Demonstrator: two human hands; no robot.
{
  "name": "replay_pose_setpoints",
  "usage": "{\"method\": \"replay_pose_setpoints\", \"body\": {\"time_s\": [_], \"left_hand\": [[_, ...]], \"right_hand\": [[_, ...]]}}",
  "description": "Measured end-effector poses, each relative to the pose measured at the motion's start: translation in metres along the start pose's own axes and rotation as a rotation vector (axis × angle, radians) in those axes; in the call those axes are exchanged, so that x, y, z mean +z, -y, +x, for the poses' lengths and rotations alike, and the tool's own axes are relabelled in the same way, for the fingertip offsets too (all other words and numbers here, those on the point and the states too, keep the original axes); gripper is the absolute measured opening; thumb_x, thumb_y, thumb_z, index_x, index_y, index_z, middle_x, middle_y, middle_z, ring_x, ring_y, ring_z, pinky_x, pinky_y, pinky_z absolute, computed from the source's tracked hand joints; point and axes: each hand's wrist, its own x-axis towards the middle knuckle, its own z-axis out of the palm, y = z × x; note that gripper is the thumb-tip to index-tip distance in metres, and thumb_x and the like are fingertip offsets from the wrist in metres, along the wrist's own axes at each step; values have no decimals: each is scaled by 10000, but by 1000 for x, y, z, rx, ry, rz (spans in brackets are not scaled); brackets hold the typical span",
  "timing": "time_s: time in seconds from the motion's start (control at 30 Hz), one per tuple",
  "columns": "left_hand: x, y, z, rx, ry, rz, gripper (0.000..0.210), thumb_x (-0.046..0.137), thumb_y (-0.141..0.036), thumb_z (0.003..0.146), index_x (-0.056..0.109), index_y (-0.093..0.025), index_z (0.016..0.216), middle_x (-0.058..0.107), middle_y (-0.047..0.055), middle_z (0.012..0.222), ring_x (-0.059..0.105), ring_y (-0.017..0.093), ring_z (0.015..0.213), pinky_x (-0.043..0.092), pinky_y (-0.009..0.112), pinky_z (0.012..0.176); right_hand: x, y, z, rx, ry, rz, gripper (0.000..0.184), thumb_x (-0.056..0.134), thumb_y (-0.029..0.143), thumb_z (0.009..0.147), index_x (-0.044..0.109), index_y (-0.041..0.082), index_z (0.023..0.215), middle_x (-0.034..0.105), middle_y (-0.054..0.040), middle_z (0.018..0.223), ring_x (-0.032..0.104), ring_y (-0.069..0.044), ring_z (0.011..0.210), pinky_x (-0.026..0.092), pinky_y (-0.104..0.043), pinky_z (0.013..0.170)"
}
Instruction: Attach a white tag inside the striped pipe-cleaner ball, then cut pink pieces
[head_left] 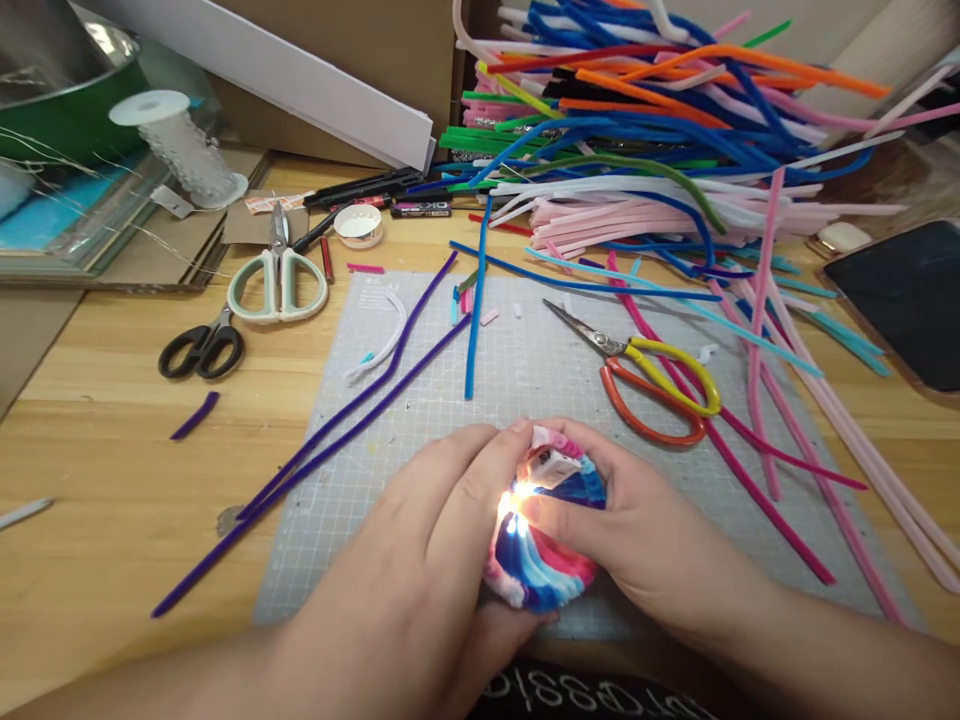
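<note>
A round, bowl-shaped piece made of fuzzy pipe cleaners [555, 580], in blue, pink, red and white, is held between both hands above the cutting mat. My left hand [450, 510] wraps around its left side and underneath. My right hand [637, 500] grips the right rim, its thumb reaching inside. Near that thumb tip, small lights [517, 503] glow brightly and wash out the detail around them. A small white box [555, 466] sits inside the upper part. The underside of the piece is hidden by my fingers.
On the grey cutting mat [337, 570] lie red-and-yellow-handled scissors [652, 385] and purple pipe cleaners [337, 475]. A heap of coloured pipe cleaners [622, 130] fills the back right. White-handled scissors [277, 280], black scissors [202, 348] and a spool [180, 150] are at left; a dark phone-like device [907, 300] lies right.
</note>
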Motion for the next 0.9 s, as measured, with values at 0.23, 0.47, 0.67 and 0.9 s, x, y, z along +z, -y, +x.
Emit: {"method": "replay_pose_setpoints", "body": {"time_s": [0.23,0.47,0.67,0.9], "left_hand": [[-1,0,1,-6,-6,-31,751,656,-288,760,269,-91,1373,473,150,1330,432,225,1239,396,318,1058],[-2,-1,3,9,-1,-60,768,672,-242,733,266,-96,1369,495,153,1302,453,229,1224,405,315,1052],[0,-1,2,-14,11,-81,784,681,-244,721,269,-122,1377,484,150,1318,448,251,1234,429,345,1035],[-1,-2,0,-38,14,-84,785,679,-279,730,272,-125,1384,466,153,1332,442,261,1242,434,360,1029]], "right_hand": [[0,1,0,9,33,-4,291,663,192,712,531,217,970,619,2,849,591,-151,754,504,-268,662],[0,2,-1,52,24,19,250,650,172,698,555,200,928,630,7,796,584,-136,702,492,-250,626],[2,5,-1,48,-5,-7,232,641,142,679,580,192,897,649,7,787,585,-128,679,488,-234,600],[4,7,-2,46,-44,-41,241,644,130,673,591,198,898,648,8,771,593,-140,684,489,-241,595]]}}
